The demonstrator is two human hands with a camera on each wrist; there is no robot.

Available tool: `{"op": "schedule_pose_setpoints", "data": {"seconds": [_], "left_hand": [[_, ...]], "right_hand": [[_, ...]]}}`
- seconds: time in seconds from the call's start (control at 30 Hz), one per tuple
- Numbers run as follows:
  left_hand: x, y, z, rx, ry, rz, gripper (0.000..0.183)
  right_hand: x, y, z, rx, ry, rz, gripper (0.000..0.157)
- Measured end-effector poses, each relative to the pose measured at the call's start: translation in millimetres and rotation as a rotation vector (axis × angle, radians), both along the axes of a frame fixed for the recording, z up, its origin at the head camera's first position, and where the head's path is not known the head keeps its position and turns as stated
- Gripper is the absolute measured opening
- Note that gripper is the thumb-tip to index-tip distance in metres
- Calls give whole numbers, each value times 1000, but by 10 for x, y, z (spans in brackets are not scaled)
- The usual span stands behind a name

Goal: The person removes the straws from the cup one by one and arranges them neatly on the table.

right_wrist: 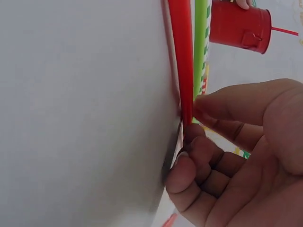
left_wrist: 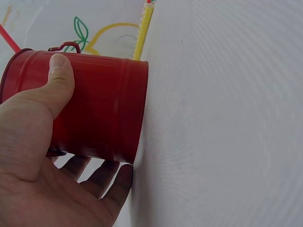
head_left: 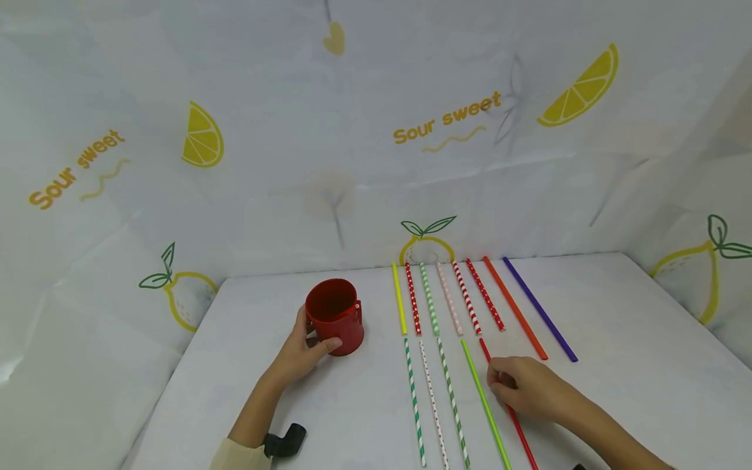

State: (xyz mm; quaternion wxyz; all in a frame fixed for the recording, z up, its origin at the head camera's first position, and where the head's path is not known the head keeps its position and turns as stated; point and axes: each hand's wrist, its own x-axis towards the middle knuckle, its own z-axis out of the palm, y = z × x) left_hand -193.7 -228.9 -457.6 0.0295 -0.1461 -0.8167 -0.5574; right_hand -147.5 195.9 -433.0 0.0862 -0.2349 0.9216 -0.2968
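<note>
My left hand (head_left: 296, 356) grips a small red metal bucket (head_left: 348, 331) with side handles, thumb on its near side and fingers round the far side. The bucket stands on the white table, tilted slightly or upright; I cannot tell exactly. A thin red straw (right_wrist: 285, 31) sticks out of its mouth. My right hand (head_left: 531, 388) pinches a plain red straw (head_left: 521, 434) between thumb and fingers, near its middle. That straw lies along the table, just right of a lime green straw (head_left: 485, 405).
Back-row straws run from a yellow straw (head_left: 399, 299) to an orange straw (head_left: 516, 308) and a purple straw (head_left: 540, 309). Left of the green straw lie striped and dotted paper straws, including a green-striped straw (head_left: 414, 401). A lemon-printed white sheet (head_left: 282, 196) hangs behind the table (head_left: 352, 418).
</note>
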Motion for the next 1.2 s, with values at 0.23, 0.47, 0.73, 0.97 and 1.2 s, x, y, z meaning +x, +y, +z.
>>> {"op": "schedule_pose_setpoints", "data": {"seconds": [0.23,0.47,0.73,0.97,1.2], "left_hand": [[10,5,15,3,-1,8,89],[21,9,27,15,13,-4,89],[21,14,23,13,2,-1,89],[0,11,-6,5,-19,11,90],[-8,1,-18,0,-35,18,90]], "right_hand": [[-50,-30,134,8,64,10,19],[-130,-126,304,-10,131,49,16],[-255,-400,541,15,224,98,7],[-388,-706,796,35,277,106,24],[-507,-1047,792,-54,252,167,39]]}}
